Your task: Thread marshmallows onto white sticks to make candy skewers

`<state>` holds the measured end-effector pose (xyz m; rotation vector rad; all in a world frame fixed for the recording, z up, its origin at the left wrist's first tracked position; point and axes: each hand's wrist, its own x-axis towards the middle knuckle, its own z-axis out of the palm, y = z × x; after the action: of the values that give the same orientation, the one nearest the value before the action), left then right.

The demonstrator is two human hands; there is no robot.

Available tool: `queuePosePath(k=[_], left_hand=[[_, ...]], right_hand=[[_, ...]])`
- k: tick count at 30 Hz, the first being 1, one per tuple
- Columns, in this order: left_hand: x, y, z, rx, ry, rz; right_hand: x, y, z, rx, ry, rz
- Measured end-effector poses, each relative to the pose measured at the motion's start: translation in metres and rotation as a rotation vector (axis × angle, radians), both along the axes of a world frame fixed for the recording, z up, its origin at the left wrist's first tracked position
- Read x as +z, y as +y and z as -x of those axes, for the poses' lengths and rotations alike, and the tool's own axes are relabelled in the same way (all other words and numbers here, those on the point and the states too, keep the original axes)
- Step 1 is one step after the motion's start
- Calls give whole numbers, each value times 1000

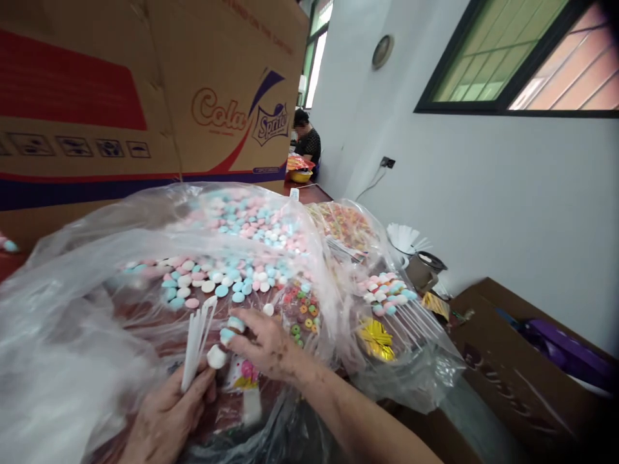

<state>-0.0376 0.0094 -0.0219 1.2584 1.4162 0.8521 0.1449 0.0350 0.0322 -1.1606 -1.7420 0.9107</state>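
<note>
My left hand [176, 406] is closed around a bundle of white plastic sticks [196, 341] that points upward. A white round candy [216, 356] sits by its thumb and fingertips; whether it is on a stick I cannot tell. Just to the right, my right hand [271, 348] pinches blue-and-white candies [233, 328] between thumb and fingers. Behind both hands, loose pink, white and blue candies [236, 287] spill from a large clear plastic bag [145, 212]. Small coloured ring candies [302, 309] lie beyond my right wrist.
Finished-looking candy sticks [387, 293] lie at the right near gold twist ties [377, 338]. A bag of orange ring pieces [348, 222] is behind them. A big Cola carton [145, 96] stands at the back left, an open brown box [522, 367] at the right. A person [308, 138] sits far back.
</note>
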Motion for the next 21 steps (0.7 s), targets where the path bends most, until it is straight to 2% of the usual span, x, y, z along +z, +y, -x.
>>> queuePosePath(k=[3, 5, 7, 9, 12, 14, 17, 21], left_hand=[[7, -3, 0, -61, -25, 60], [5, -3, 1, -51, -66, 79], [-2, -2, 3, -45, -87, 82], [-10, 0, 5, -52, -54, 74], [-15, 1, 6, -63, -1, 16], [-11, 0, 7, -71, 2, -17], [-2, -2, 7, -118, -31, -14], [0, -2, 5, -109, -46, 8]], right_hand=[[0, 2, -3, -101, 186, 9], [9, 6, -16, -167, 333, 43], [26, 10, -43, -248, 440, 59], [47, 9, -82, -329, 438, 7], [73, 2, -151, -512, 226, -58], [79, -3, -193, -671, -23, -57], [68, -6, -238, -734, -450, -12], [37, -4, -264, -588, -794, -35]])
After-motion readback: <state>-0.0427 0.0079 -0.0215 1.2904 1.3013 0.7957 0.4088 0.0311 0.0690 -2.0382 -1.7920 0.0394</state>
